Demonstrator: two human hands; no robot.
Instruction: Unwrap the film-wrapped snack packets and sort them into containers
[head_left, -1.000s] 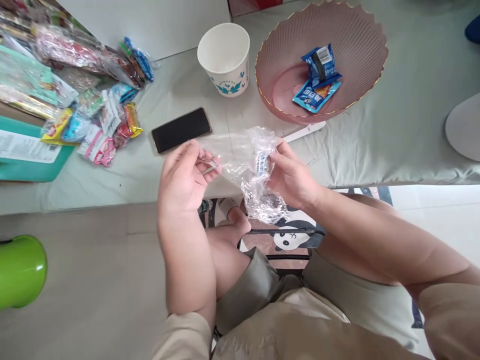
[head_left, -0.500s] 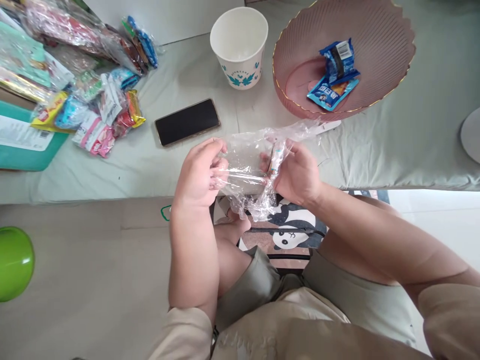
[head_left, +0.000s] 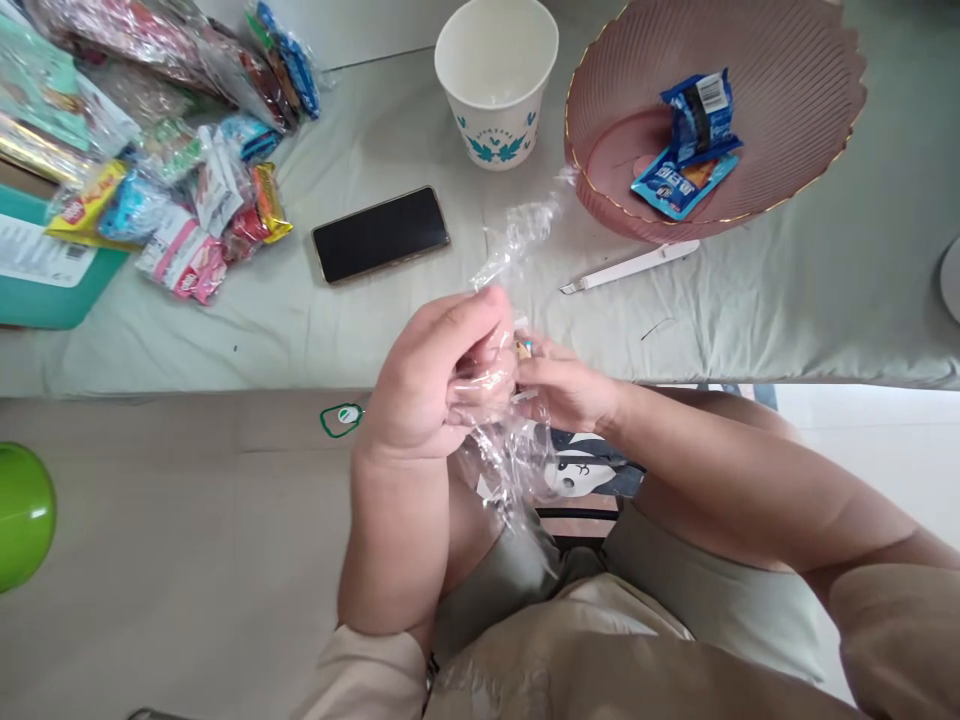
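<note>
My left hand (head_left: pixel 450 370) is closed on a crumpled clear plastic wrapper (head_left: pixel 517 460), which sticks out above and below the fist. Right up against it, my right hand (head_left: pixel 570 385) has its fingers curled round a small packet (head_left: pixel 523 348), mostly hidden, of which a bit of printed colour shows. Both hands are in front of the bench edge, above my lap. Beyond them a white craft knife (head_left: pixel 630 268) lies on the cloth, its blade end pointing left.
A pink glass bowl (head_left: pixel 787 150) with gold rim holds blue snack packets (head_left: pixel 697 120). Left of it stand a white paper cup (head_left: pixel 495 100) and a black phone (head_left: pixel 381 234) lying flat. Several wrapped snacks (head_left: pixel 180 250) pile up at far left. A green stool (head_left: pixel 22 515) is on the floor.
My left hand has moved right and bunched the wrapper, which was stretched between both hands. My right hand has shifted slightly down and left, and the craft knife is uncovered.
</note>
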